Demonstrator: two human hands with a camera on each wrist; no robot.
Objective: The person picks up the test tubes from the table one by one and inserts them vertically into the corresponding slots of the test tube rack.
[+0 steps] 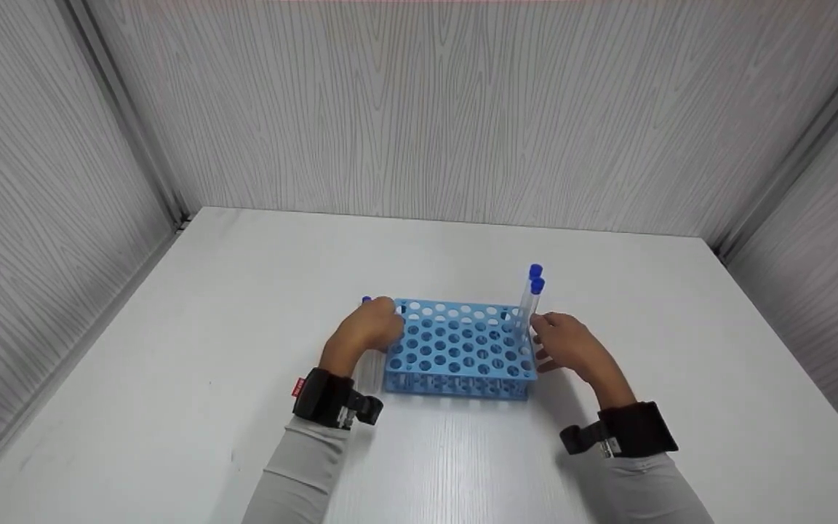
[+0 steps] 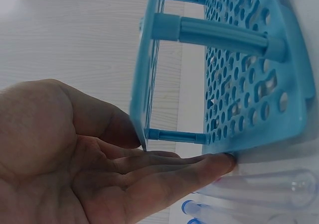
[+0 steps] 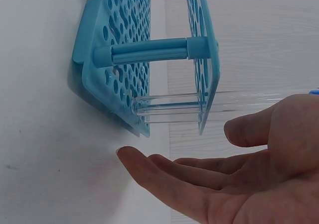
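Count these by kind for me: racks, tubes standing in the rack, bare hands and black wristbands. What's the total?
Rack: 1
Tubes in the rack: 2
Hands: 2 (left hand, right hand)
Wristbands: 2
Total: 7

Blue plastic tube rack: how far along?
Seemingly done: two clear, blue-capped tubes stand in the rack, right side. In hand: the left hand is at its left end, the right hand beside its right; neither grips tubes. Probably remaining: loose clear tubes outside, left.
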